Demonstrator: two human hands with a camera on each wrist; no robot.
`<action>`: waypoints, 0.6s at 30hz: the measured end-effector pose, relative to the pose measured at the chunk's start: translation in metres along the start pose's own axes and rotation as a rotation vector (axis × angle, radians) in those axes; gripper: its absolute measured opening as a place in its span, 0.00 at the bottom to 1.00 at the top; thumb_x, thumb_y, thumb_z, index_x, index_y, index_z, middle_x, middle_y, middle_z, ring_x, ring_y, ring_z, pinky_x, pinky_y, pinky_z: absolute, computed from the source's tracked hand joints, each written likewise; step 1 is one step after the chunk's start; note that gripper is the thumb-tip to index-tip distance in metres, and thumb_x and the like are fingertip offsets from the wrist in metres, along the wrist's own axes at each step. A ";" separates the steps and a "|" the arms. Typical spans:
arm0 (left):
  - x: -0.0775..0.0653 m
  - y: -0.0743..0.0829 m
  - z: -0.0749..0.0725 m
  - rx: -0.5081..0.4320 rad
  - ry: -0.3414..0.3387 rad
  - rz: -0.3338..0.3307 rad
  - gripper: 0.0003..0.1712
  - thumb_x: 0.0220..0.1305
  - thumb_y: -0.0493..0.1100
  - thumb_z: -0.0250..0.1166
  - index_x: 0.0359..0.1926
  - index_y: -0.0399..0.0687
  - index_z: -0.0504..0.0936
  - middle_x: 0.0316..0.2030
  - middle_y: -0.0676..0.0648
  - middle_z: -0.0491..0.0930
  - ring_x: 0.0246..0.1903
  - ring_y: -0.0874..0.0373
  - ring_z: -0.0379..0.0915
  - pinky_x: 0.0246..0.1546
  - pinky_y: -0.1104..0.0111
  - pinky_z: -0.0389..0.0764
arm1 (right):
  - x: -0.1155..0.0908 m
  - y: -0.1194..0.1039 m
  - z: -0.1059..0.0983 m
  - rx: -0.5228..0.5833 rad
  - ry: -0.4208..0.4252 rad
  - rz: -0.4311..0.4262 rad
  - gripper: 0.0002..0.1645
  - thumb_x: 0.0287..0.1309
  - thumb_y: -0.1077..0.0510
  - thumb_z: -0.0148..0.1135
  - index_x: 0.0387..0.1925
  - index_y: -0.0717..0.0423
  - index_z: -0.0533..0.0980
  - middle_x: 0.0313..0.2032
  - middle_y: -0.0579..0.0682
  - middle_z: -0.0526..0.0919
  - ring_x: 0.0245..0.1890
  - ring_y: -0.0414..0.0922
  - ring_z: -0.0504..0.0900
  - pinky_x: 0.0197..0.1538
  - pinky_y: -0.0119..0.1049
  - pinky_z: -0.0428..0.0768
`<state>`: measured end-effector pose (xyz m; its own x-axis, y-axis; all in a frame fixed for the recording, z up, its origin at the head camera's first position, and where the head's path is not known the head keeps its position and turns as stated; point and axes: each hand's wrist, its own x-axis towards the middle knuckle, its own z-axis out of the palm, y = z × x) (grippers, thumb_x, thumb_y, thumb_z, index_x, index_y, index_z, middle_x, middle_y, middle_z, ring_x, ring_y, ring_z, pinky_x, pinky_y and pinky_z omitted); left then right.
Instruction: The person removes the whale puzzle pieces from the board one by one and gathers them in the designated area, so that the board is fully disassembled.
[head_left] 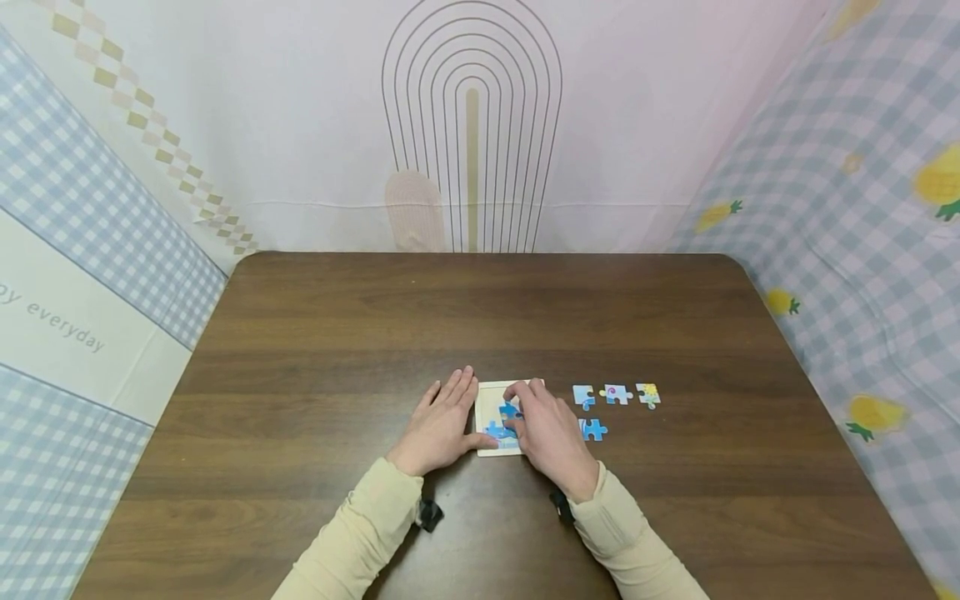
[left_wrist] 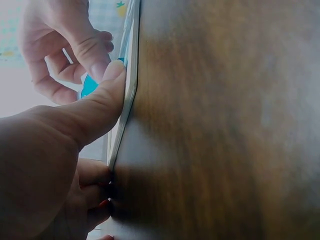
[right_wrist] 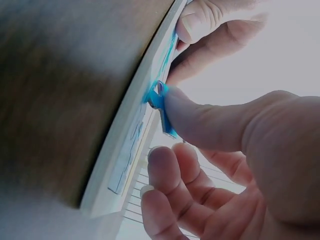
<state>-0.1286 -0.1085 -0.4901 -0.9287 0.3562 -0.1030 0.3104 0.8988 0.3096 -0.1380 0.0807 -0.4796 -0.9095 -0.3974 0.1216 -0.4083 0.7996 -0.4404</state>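
Note:
A pale, shallow puzzle frame lies on the table between the hands. Blue puzzle pieces sit inside it at the lower left. My left hand rests along the frame's left side with straight fingers, its thumb pressing on the lower left corner. With thumb and fingers my right hand pinches a blue puzzle piece, tilted over the frame's inside in the right wrist view. The right hand covers the right part of the frame in the head view.
Right of the frame lie several loose pieces: a light blue one, one with a pink swirl, one with a yellow sun and a blue one. The brown wooden table ends at a patterned cloth behind.

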 end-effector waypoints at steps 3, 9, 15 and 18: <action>0.000 0.000 -0.001 -0.003 -0.004 -0.001 0.57 0.57 0.70 0.63 0.73 0.37 0.57 0.74 0.41 0.49 0.74 0.50 0.44 0.70 0.51 0.49 | 0.000 0.000 0.000 0.014 0.006 -0.002 0.16 0.55 0.60 0.71 0.44 0.51 0.76 0.32 0.46 0.73 0.22 0.40 0.71 0.25 0.33 0.72; -0.001 0.000 0.000 -0.003 -0.003 0.000 0.57 0.57 0.70 0.63 0.73 0.37 0.57 0.74 0.41 0.49 0.74 0.50 0.44 0.70 0.51 0.49 | -0.001 -0.001 0.000 0.036 0.021 -0.001 0.13 0.56 0.61 0.70 0.42 0.52 0.76 0.29 0.42 0.71 0.21 0.38 0.68 0.25 0.32 0.69; -0.001 0.000 0.001 -0.007 0.002 -0.002 0.57 0.57 0.70 0.63 0.73 0.37 0.57 0.74 0.41 0.49 0.74 0.50 0.44 0.70 0.51 0.49 | -0.002 -0.001 -0.001 0.079 0.078 -0.018 0.11 0.54 0.61 0.71 0.38 0.50 0.78 0.24 0.38 0.70 0.20 0.36 0.66 0.25 0.31 0.68; -0.001 0.000 0.001 -0.012 0.002 -0.002 0.56 0.57 0.70 0.63 0.73 0.37 0.57 0.74 0.41 0.49 0.74 0.50 0.44 0.70 0.51 0.49 | -0.003 0.000 -0.002 0.097 0.091 -0.018 0.10 0.53 0.61 0.72 0.37 0.50 0.79 0.23 0.37 0.71 0.21 0.36 0.66 0.26 0.31 0.68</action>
<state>-0.1276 -0.1083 -0.4907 -0.9297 0.3540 -0.1017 0.3062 0.8963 0.3207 -0.1351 0.0825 -0.4783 -0.9071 -0.3655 0.2088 -0.4195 0.7434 -0.5209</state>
